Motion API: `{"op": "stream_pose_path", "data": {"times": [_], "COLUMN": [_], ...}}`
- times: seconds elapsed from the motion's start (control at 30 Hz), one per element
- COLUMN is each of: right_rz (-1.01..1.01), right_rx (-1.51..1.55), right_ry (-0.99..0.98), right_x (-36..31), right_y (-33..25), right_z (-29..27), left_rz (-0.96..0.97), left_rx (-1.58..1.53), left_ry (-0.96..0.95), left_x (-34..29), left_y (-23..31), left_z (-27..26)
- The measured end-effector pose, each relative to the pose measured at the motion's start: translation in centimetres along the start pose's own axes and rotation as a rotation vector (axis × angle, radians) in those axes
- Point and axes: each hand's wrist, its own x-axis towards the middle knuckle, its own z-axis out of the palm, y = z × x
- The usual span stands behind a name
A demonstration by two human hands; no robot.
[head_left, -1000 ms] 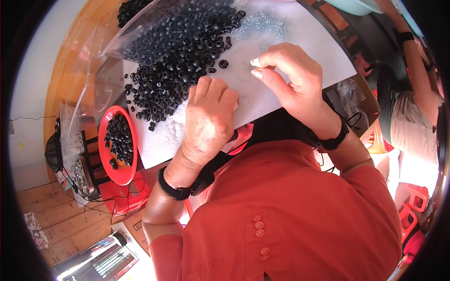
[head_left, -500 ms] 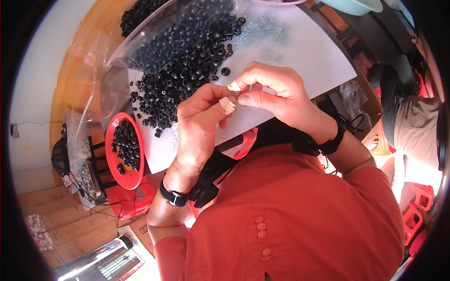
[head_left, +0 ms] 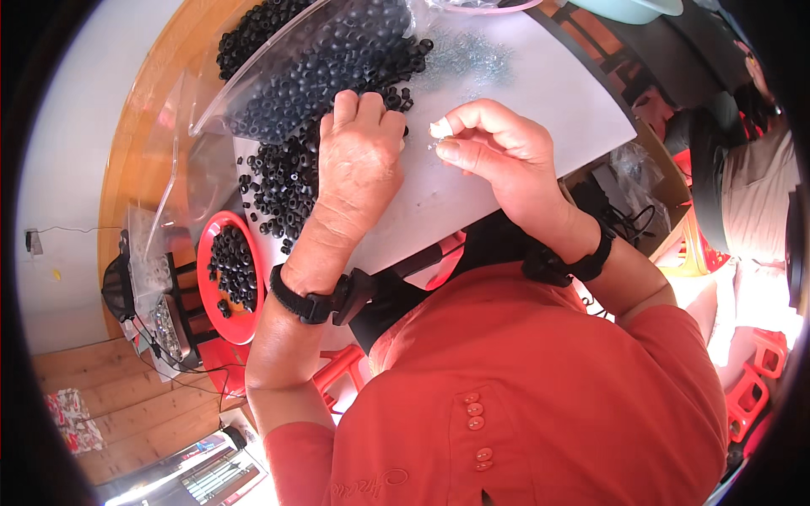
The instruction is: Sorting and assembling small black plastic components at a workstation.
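My left hand (head_left: 361,164) is over the pile of small, hollow black plastic caps (head_left: 283,185), back upward and fingers curled down. Its fingertips are hidden, so whatever they grip does not show. To its right, my right hand (head_left: 510,160) pinches a tiny clear piece (head_left: 434,143) between thumb and forefinger above the white tabletop (head_left: 439,190). White tape wraps the tip of that forefinger. Many similar tiny clear pieces (head_left: 472,63) lie scattered at the far side of the table.
A clear plastic bag (head_left: 316,84) full of black caps lies at the far left. A red bowl (head_left: 240,331) holding more caps stands left of the table. A pale green basin (head_left: 633,10) is at the far right, and a person's legs (head_left: 755,194) show at the right.
My hands were together over the table. The left has moved away, up and left, and turned over onto the black caps; the right keeps its pinch in nearly the same place.
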Motion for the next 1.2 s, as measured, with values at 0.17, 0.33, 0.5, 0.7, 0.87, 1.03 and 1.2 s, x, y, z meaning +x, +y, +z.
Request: {"op": "stream_pose_path", "data": {"times": [0.17,0.33,0.5,0.7,0.87,1.03,1.2], "right_rz": [0.012,-0.216,-0.252,-0.477,-0.472,-0.42,-0.408], "right_rx": [-0.037,-0.287,-0.313,-0.58,-0.571,-0.525,-1.025], "right_ry": [0.018,-0.124,-0.239,-0.274,-0.26,-0.179,-0.133], "right_x": [-0.2,-0.1,-0.4,-0.9,-2.7,-1.1,3.2], "right_y": [0.1,-0.2,-0.5,-0.9,-0.4,-0.9,0.2], "right_z": [0.0,0.4,2.0,3.5,5.2,5.3,5.3], "left_rz": [-0.035,-0.264,-0.866,-0.962,-1.014,-0.999,-0.992], "left_rx": [-0.053,-0.536,-1.345,-1.748,-1.946,-1.995,-1.977], "left_ry": [0.053,-0.026,-0.095,0.025,0.175,0.233,0.241], "left_x": [-0.6,-4.0,-5.8,-7.9,-9.2,-10.4,-11.2], "left_y": [1.1,2.9,4.2,4.2,4.3,3.6,3.0], "left_z": [-1.9,-4.2,-5.0,-4.4,-4.6,-4.8,-4.4]}}
